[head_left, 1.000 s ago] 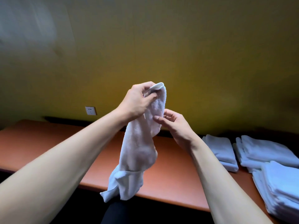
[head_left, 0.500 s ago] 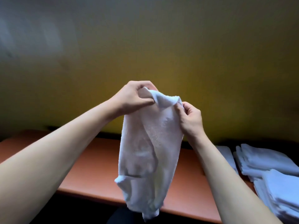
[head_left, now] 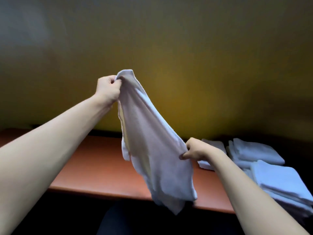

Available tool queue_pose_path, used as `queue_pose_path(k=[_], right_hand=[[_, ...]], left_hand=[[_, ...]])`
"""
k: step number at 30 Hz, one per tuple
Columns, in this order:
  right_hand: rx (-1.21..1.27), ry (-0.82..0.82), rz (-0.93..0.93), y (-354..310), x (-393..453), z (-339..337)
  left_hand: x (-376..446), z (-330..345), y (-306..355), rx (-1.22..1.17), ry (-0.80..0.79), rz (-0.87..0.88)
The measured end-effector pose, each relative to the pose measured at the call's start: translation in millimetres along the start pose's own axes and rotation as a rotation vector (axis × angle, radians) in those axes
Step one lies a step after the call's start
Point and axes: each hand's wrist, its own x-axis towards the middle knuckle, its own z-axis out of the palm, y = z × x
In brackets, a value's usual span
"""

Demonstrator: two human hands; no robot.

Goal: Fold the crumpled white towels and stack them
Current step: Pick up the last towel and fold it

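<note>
1. Wall (head_left: 186,56) fills the whole upper part of the view, yellowish and dim, blurred toward the upper left corner.
2. Desk (head_left: 94,163), reddish-brown top, runs left to right below the wall; its near edge shows, with dark space under it. The dark strip along its far edge is too dim to identify.
3. Crumpled towel (head_left: 152,146), white, is held in the air above the desk's middle, stretched on a slant from upper left down to lower right. Its loose lower end hangs past the desk's near edge and hides part of the desk top behind it.
4. Stacks of folded towels: nearest stack (head_left: 281,185) at the desk's right end near the near edge, second stack (head_left: 254,153) just behind it, third stack (head_left: 213,146) further left. The right forearm crosses in front of the third stack and covers most of it.
5. Left hand (head_left: 108,89) is raised, fingers curled tight around the towel's top corner.
6. Right hand (head_left: 196,150) is lower, just over the desk's right half, thumb and fingers pinching the towel's side edge.
7. Hands are well apart, each clamped on the same towel, cloth pulled between them.
8. Dark patch at the bottom center, below the desk's near edge, cannot be identified.
</note>
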Motion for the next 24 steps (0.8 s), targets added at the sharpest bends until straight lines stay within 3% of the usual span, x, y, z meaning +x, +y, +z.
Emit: queue_pose_path(k=[6, 12, 17, 24], right_hand=[[-0.204, -0.017, 0.36, 70.9, 0.1, 84.0], [-0.044, 0.257, 0.673, 125.5, -31.9, 117.5], [0.277, 0.63, 0.693, 145.0, -46.8, 112.3], [0.23, 0.956, 0.673, 120.2, -63.6, 64.2]], left_hand=[[-9.1, -23.3, -37.6, 0.074, 0.086, -0.021], [-32.1, -61.3, -94.7, 0.176, 0.258, -0.191], [-57.1, -83.1, -140.6, 0.217, 0.322, -0.302], [-71.6, -108.4, -173.9, 0.331, 0.376, -0.352]])
